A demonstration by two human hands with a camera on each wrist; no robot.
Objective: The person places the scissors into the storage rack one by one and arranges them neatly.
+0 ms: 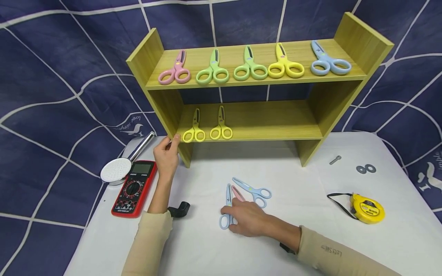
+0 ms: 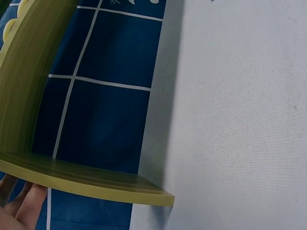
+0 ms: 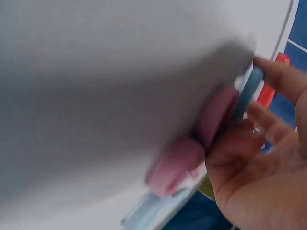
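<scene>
My left hand (image 1: pixel 167 158) grips the left side panel of a two-tier wooden shelf (image 1: pixel 269 120). In the left wrist view, its fingers (image 2: pixel 32 206) lie against the outside of the panel. On the white table, my right hand (image 1: pixel 249 218) pinches the handle of blue scissors (image 1: pixel 229 195). Pink scissors (image 3: pixel 175 165) lie under and beside that hand, their handle loops showing in the right wrist view. More blue scissors (image 1: pixel 253 189) rest just behind it.
Pink, green, yellow and blue scissors line the upper shelf (image 1: pixel 229 57); two yellow scissors (image 1: pixel 221 126) lie on the lower. A shower head (image 1: pixel 116 170) and multimeter (image 1: pixel 134 189) are left. A bolt (image 1: pixel 335 160), washers (image 1: pixel 370 168) and tape measure (image 1: pixel 367 209) lie right.
</scene>
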